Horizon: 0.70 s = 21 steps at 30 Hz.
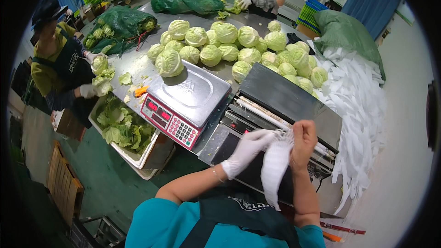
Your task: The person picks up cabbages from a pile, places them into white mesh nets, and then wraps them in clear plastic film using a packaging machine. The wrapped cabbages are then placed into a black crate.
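Note:
In my gloved left hand [249, 148] and my bare right hand [303, 144] I hold the top of a white foam mesh sleeve [274, 170], whose lower end hangs towards my apron. Both hands are over a wrapping machine [286, 100] with a dark flat top and a white roller. To its left stands a digital weighing scale [189, 93] with a red-edged keypad. One cabbage [169, 63] rests on the far left corner of the scale's plate. Behind the scale and machine lies a heap of trimmed cabbages [225, 33].
White foam sleeves [358, 103] pile up at the right beside a green sack [348, 34]. An orange knife [140, 91] lies left of the scale. A white foam box [137, 162] holds leaves. Two co-workers handle cabbages at the table's left and far sides, near green mesh sacks [187, 0].

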Motion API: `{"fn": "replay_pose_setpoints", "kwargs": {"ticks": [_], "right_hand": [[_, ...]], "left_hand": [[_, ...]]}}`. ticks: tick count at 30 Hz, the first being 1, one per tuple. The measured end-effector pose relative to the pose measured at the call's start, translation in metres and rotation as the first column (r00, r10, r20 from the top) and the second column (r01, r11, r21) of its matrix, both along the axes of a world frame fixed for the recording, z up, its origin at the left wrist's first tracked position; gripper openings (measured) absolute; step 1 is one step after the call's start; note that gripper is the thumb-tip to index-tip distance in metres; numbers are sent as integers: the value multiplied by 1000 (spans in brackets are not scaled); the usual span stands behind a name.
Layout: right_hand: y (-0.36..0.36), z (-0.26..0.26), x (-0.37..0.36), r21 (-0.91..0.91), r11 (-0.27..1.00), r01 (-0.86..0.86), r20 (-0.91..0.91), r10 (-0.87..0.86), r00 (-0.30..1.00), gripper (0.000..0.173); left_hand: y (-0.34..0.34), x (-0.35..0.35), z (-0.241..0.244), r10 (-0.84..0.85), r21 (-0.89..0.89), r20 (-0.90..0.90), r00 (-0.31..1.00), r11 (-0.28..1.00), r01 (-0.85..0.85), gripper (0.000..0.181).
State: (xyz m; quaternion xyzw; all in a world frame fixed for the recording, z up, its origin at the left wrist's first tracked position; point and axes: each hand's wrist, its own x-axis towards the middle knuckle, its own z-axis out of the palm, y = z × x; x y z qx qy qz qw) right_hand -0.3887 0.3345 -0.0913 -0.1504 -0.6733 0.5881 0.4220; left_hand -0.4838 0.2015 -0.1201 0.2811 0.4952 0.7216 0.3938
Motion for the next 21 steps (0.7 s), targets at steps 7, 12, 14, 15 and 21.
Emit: {"fn": "replay_pose_setpoints", "kwargs": {"ticks": [7, 12, 14, 15, 21], "right_hand": [[-68, -28, -82, -702, 375, -606, 392, 913, 111, 22], [-65, -19, -161, -710, 240, -662, -24, 931, 364, 27], [-86, -30, -185, -801, 222, -556, 57, 953, 298, 28], [-98, -34, -199, -764, 217, -607, 82, 967, 242, 30], [-82, -57, -367, 304, 900, -314, 446, 157, 881, 29]], "left_hand": [[-123, -119, -25, 47, 187, 616, 786, 961, -204, 31], [-200, -148, -44, -266, 35, 460, 847, 959, 282, 63], [-216, -172, -50, -349, -154, 93, 932, 920, 360, 69], [-224, -186, -61, -280, -248, -58, 958, 934, 257, 67], [-202, -340, -98, 690, -258, -400, 603, 547, -796, 29]]}}
